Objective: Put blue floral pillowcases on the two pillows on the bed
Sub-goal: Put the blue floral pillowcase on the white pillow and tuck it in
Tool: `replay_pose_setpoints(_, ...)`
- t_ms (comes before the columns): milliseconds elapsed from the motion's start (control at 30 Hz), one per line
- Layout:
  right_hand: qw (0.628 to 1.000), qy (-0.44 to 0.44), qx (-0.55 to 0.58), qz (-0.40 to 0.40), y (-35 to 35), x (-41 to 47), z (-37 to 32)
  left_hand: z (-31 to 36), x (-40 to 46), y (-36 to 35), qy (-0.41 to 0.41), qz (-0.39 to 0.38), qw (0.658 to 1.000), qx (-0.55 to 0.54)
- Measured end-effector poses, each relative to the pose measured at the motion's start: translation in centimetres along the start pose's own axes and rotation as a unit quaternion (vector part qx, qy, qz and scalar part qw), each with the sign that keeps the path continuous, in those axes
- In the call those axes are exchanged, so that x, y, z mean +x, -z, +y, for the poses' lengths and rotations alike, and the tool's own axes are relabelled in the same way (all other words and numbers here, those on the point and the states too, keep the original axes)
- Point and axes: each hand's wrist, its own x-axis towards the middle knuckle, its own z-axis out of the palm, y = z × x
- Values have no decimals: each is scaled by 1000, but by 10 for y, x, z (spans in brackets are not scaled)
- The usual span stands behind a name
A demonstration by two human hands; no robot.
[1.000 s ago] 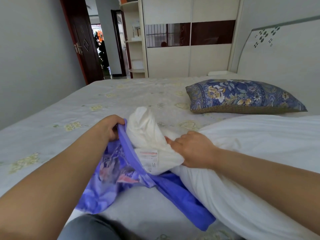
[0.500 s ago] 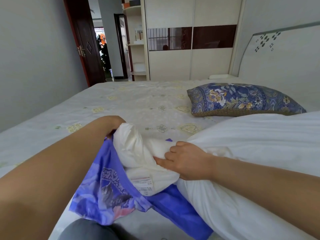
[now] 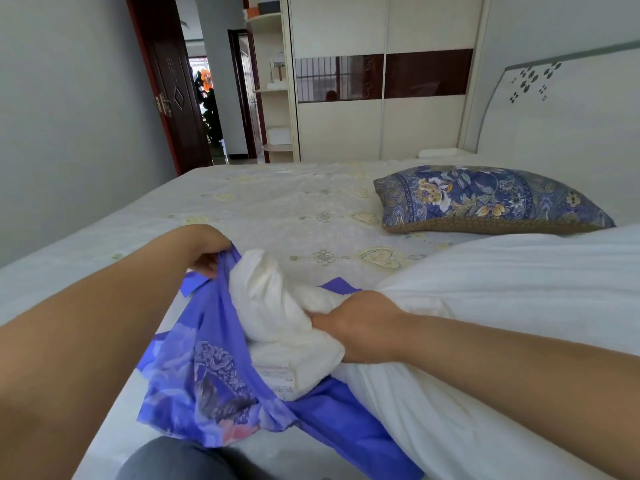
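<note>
Since earlier, left hand has lifted the blue pillowcase hem higher, fingers pinching it; right hand grips the white pillow corner at the opening. Beyond, one cased pillow lies finished; second barely started.

Bare forearms — grey trouser knee below.

Pillowcase: thin blue cloth, slight sheen. Bare pillow: matt white cloth, soft, creased. Cased pillow: floral woven cloth. Bed: matt quilted sheet. Wardrobe: smooth cream panels, glossy dark band. Door: dark wood.
</note>
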Motion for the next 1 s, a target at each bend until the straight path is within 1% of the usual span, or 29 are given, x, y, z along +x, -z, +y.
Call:
replay_pose_setpoints(33,999,36,-29,5,-3,-2,-7,0,2,-3,5,-8,999,-53)
replay_pose_setpoints(100,991,91,-99,-5,-5,-5,-19,3,0,-10,4,-35,994,-104)
replay_pose_setpoints(167,979,126,-161,3,-2,-7,-23,9,-5,-15,6,-73,991,-108)
replay_pose_setpoints(233,971,144,-188,18,1,-5,-23,20,-17,-15,2,-109,989,-100)
replay_pose_setpoints(300,968,153,-200,21,2,-1,-27,38,-30,-9,-19,-134,987,-82)
replay_pose_setpoints(400,970,145,-195,18,2,17,-22,71,-48,-4,-59,-126,987,-77)
replay_pose_setpoints(467,981,96,-166,6,13,33,-4,95,-64,-7,-140,-116,982,-55)
replay_pose_setpoints(533,993,33,-114,-7,31,43,16,109,-79,-11,-249,-77,965,39)
replay_pose_setpoints(567,996,8,-81,-27,38,43,25,111,-87,-13,-292,-38,951,99)
replay_pose_setpoints(633,996,-38,-4,-81,43,39,37,107,-90,-15,-329,12,928,176)
replay_pose_setpoints(667,993,-55,19,-100,45,35,40,103,-89,-17,-329,23,919,215)
replay_pose_setpoints(733,988,-77,38,-128,42,30,39,96,-90,-25,-284,37,897,338)
replay_pose_setpoints(767,986,-83,41,-138,39,30,37,96,-87,-30,-262,60,877,398)
replay_pose_setpoints(833,987,-77,26,-141,33,35,30,98,-83,-41,-225,119,845,471)
replay_pose_setpoints(900,989,-57,-6,-135,25,42,23,105,-82,-49,-212,173,826,494)
replay_pose_setpoints(967,991,-48,-26,-124,17,47,20,112,-82,-58,-240,215,811,489)
replay_pose_setpoints(1000,991,-50,-28,-120,15,47,21,115,-84,-61,-251,218,808,487)
